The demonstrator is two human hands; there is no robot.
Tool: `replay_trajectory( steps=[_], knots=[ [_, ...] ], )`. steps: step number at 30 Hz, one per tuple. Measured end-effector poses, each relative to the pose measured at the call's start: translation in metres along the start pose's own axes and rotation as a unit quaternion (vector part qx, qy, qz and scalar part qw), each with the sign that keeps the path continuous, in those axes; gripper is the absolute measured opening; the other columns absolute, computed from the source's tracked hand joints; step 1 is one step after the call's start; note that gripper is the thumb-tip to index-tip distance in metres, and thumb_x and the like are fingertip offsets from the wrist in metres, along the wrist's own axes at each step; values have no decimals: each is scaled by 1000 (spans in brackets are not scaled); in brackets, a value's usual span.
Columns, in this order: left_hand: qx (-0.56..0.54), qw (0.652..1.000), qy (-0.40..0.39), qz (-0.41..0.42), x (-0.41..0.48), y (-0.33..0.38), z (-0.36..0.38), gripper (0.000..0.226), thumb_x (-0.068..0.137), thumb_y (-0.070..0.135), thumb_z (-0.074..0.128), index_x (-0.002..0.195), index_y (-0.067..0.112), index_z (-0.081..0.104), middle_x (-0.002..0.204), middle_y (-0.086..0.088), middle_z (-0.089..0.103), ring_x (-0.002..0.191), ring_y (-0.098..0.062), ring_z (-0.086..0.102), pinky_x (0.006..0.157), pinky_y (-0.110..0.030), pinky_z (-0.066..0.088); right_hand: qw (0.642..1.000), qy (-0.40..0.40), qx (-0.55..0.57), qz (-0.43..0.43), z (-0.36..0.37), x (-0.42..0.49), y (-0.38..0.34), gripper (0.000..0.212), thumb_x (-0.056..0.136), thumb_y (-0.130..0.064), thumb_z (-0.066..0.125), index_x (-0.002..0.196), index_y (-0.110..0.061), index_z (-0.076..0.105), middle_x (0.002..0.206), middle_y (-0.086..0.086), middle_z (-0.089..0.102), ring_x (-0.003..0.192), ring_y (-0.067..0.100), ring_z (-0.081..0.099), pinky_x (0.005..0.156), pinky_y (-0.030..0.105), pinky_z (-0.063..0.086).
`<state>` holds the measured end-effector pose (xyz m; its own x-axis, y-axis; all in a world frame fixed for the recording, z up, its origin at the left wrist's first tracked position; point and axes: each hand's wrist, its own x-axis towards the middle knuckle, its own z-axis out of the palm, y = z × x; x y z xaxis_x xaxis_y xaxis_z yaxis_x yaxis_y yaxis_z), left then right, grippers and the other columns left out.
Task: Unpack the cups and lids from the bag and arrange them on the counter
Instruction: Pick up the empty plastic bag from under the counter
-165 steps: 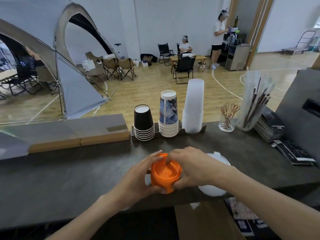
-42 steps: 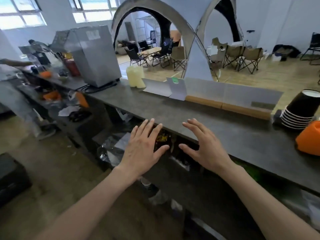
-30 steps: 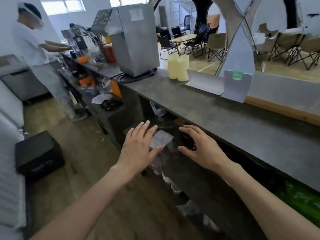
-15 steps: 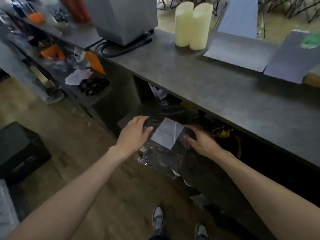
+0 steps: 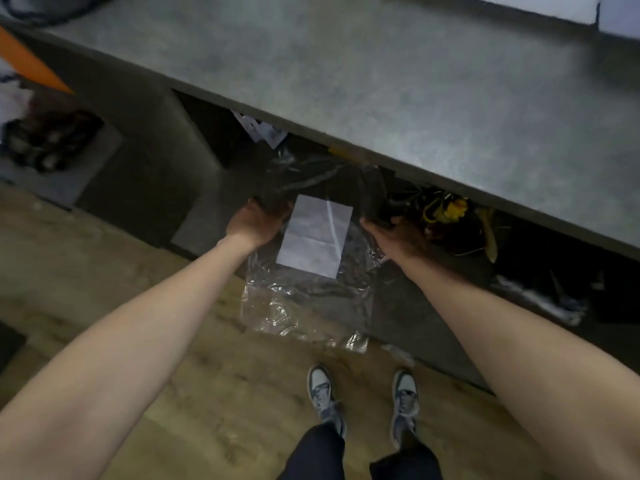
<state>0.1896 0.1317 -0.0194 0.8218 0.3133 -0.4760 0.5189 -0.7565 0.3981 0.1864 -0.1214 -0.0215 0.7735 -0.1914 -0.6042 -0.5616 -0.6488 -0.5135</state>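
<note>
Both hands, left (image 5: 254,220) & right (image 5: 398,233), had fingers curled gripping the clear plastic bag (image 5: 308,292) under the table (image 5: 415,81) btwn them; slick film could slip, spilling contents.

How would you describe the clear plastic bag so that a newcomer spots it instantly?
Look below the front edge of the grey counter, at the shelf underneath. Between the left hand and right hand sits the plastic bag, the only crinkly clear thing bearing a white label.
</note>
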Motion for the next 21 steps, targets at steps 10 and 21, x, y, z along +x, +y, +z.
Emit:
replay_trajectory(
  steps=[10, 21],
  knots=[
    [-483, 839, -200, -149, 8, -42, -2, 26, 91, -18, 49, 86, 7, 56, 87, -16, 67, 70, -16, 70, 63, -25, 62, 996, -54, 61, 29, 12, 0, 12, 91, 32, -80, 81, 101, -21, 74, 111, -3, 72, 105, 18, 66, 95, 37, 54],
    [-546, 779, -298, -80, -30, -45, -32, 44, 78, -1, 60, 121, 5, 55, 100, -9, 76, 72, -15, 67, 91, -38, 52, 952, -63, 300, -30, -6, -39, 14, 14, 88, -11, 72, 101, -7, 69, 82, 2, 71, 63, 6, 68, 58, 15, 56]
  ],
)
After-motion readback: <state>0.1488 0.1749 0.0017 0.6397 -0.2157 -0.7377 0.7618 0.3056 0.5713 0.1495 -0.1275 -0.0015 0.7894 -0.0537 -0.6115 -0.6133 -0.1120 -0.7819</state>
